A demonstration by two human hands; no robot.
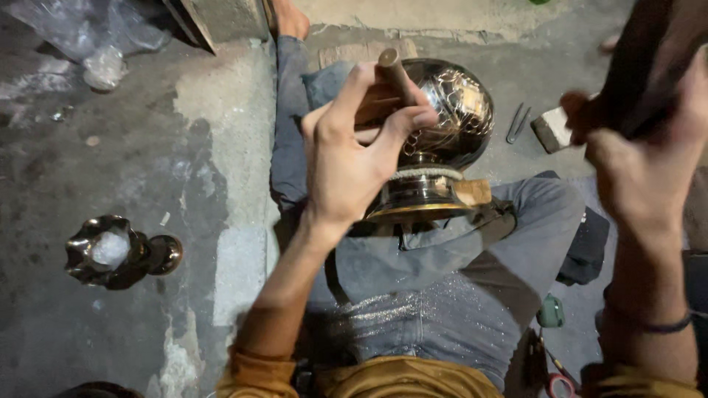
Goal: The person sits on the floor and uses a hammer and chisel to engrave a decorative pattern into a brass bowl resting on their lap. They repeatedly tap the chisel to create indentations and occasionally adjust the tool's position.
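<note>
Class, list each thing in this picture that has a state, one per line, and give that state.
Left hand: closed around a wooden-handled tool, held against the vase.
Wooden-handled tool: upright in the left hand's grip.
Round metal vase: lying on the lap, cord wound round its neck.
Right hand: raised, gripping a dark tool, blurred.
Small fluted metal vase: lying on its side on the floor.
Block: resting on the floor.

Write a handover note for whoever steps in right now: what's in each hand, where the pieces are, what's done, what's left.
Left hand: holds a chisel-like punch against the round metal pot.
Right hand: raised, gripping a dark mallet, blurred.
Pot lies on the lap, cord around its neck, braced with a wooden block.
Done: engraved pattern on part of the pot.
Left: extent unclear.
Second metal vessel on the floor, left.
</note>
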